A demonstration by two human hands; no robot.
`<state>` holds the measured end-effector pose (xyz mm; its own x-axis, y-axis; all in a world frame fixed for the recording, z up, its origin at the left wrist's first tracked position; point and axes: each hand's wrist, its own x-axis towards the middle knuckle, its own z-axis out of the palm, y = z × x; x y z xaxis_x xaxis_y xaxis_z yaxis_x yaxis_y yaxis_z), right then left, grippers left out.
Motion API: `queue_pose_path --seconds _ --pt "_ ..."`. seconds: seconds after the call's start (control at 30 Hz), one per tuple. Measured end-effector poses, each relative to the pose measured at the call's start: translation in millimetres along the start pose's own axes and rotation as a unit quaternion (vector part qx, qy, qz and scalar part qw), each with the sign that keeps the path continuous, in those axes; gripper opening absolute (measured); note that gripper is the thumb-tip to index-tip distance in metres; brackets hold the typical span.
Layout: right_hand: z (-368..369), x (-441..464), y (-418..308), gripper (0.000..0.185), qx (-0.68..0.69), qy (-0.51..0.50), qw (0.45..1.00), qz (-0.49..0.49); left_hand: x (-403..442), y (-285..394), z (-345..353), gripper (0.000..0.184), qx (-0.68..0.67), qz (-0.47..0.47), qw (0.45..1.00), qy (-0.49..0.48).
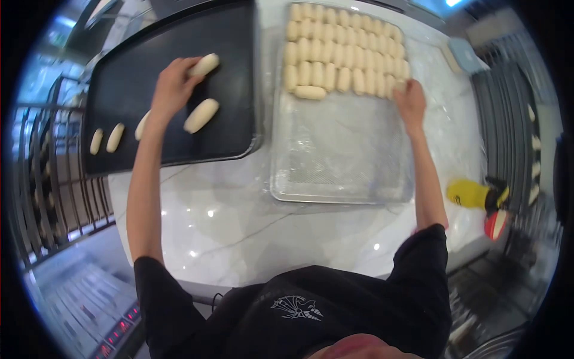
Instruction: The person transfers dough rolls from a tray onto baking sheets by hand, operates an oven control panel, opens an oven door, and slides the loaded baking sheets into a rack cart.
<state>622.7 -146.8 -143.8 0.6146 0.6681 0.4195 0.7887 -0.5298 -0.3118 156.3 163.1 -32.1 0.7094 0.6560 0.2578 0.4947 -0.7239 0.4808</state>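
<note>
Over the black tray (239, 90) on the left, my left hand (175, 84) is closed on one end of a dough roll (207, 64). Another dough roll (201, 116) lies on the tray just below that hand, and a few more lie toward its lower left corner, one partly behind my forearm. My right hand (410, 102) is closed on a dough roll (399, 87) at the right end of the lowest row in the clear-lined tray (341, 149). Tight rows of dough rolls (341, 51) fill the upper part of that tray.
Both trays rest on a white marbled table (239, 239). A yellow bottle (467, 193) lies near the right edge, beside a red and white object (495, 225). A pale blue box (463, 55) is at the back right. Racks stand on both sides.
</note>
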Motion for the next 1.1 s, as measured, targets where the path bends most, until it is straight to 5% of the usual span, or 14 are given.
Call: queue_pose_path --seconds 0.17,0.23,0.27,0.47,0.57,0.67,0.73,0.8,0.87,0.97,1.1 --pt "-26.6 -16.8 -49.9 0.048 0.038 0.044 0.998 0.016 -4.1 15.6 2.8 0.037 -0.038 -0.073 0.996 -0.018" --pt "-42.1 -20.4 -65.3 0.048 0.25 0.014 0.954 0.167 -10.4 25.4 6.2 0.04 0.191 0.072 0.971 0.127" --pt "-51.2 -20.7 -76.3 0.048 0.352 0.001 0.906 0.236 -11.8 52.5 2.0 0.043 0.173 0.069 0.973 0.134" --pt "-124.7 -58.4 -206.2 0.036 0.531 -0.202 0.815 0.112 -51.9 226.9 16.4 0.051 -0.119 0.089 0.987 -0.055" --pt "-124.5 -62.5 -234.4 0.033 0.578 -0.245 0.772 0.096 -50.1 233.1 28.0 0.051 -0.078 0.087 0.993 0.017" --pt "-114.0 -53.0 -234.6 0.032 0.64 -0.247 0.717 0.122 -31.9 209.2 20.8 0.05 -0.144 0.052 0.988 -0.023" --pt "-98.2 -43.1 -218.3 0.03 0.59 -0.204 0.777 0.079 -10.8 171.3 21.2 0.049 -0.115 0.06 0.992 -0.002" --pt "-67.8 -17.6 -176.4 0.029 0.39 -0.082 0.914 0.07 23.3 122.3 14.4 0.045 -0.061 0.077 0.994 0.048" --pt "-42.4 7.7 -129.6 0.033 0.183 -0.015 0.977 0.108 66.2 59.0 3.7 0.044 0.007 0.058 0.996 0.067" --pt "-5.4 22.8 -54.0 0.045 -0.008 -0.094 0.991 0.095 115.7 -1.0 -7.4 0.045 0.004 -0.082 0.996 -0.044" --pt "6.3 23.2 -42.3 0.05 -0.047 -0.146 0.971 0.185 142.1 -32.0 0.7 0.041 0.079 -0.002 0.992 -0.096"
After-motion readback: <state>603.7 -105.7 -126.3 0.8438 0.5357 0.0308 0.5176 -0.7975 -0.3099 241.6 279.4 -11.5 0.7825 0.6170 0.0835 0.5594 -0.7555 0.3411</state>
